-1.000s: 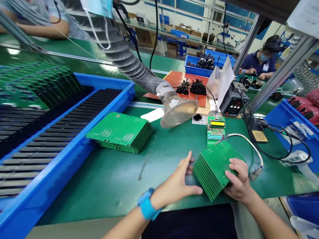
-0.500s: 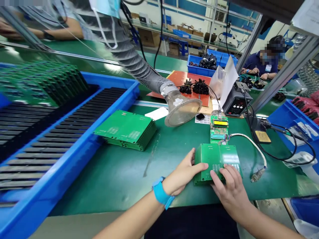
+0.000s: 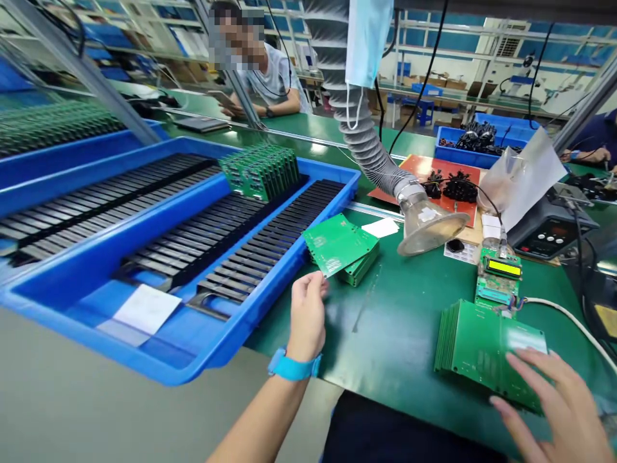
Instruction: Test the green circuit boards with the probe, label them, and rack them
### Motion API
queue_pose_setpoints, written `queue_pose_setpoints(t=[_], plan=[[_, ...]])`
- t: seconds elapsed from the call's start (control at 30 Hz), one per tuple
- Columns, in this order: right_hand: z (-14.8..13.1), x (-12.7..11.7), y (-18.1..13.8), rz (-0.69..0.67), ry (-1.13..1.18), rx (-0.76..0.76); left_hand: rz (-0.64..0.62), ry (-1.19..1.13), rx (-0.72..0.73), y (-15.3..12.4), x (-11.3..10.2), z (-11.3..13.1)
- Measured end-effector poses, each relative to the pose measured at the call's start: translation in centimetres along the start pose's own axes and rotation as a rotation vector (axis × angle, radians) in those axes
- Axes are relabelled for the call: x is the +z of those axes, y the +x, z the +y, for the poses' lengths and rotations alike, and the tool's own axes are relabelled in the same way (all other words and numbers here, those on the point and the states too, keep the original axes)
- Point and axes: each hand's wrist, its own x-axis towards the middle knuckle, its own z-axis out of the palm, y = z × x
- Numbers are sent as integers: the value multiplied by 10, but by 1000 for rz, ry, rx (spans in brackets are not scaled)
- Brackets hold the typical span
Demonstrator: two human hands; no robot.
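My left hand [image 3: 308,312], with a blue band at its wrist, pinches the near corner of a green circuit board [image 3: 340,241]. That board lies turned askew over a stack of like boards [image 3: 362,267] beside the blue tray. My right hand [image 3: 559,392] has its fingers spread over the near right part of a second stack of green circuit boards [image 3: 491,344]; whether the fingertips touch it I cannot tell. Just behind this stack sits a small circuit module with a lit yellow display [image 3: 501,267] and a white cable.
A long blue tray [image 3: 202,370] with black slotted racks [image 3: 284,225] and upright boards [image 3: 260,168] fills the left. An extraction hose funnel [image 3: 434,228] hangs over the bench. At the right stands a soldering station [image 3: 554,228]. A co-worker [image 3: 274,83] sits across.
My left hand has left the right stack and taken hold of the top board on the left stack, now turned askew. My right hand's fingers have spread. The view has swung left.
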Motion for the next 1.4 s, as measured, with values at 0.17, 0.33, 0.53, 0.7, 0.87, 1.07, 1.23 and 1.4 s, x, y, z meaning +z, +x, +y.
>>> queue_pose_setpoints(t=[0.17, 0.33, 0.53, 0.7, 0.87, 1.07, 1.23, 1.4], plan=[[9, -15, 23, -141, 148, 131, 43, -85, -93, 18, -12, 1], [-34, 8, 104, -527, 581, 277, -118, -217, -93, 8, 11, 25], [-77, 100, 194, -753, 878, 700, -263, -311, -57, -22, 35, 38], [-88, 147, 204, -777, 963, 874, -192, -284, -159, -7, 1, 12], [-98, 165, 204, -759, 1119, 1010, -1, -324, -162, 44, -18, -7], [-108, 181, 218, -670, 1198, 1157, 53, -444, -185, 54, -3, -11], [-111, 184, 222, -612, 1198, 1224, 89, -520, -193, 51, 10, -10], [-106, 180, 221, -623, 1201, 1225, 111, -504, -243, 56, 8, -7]])
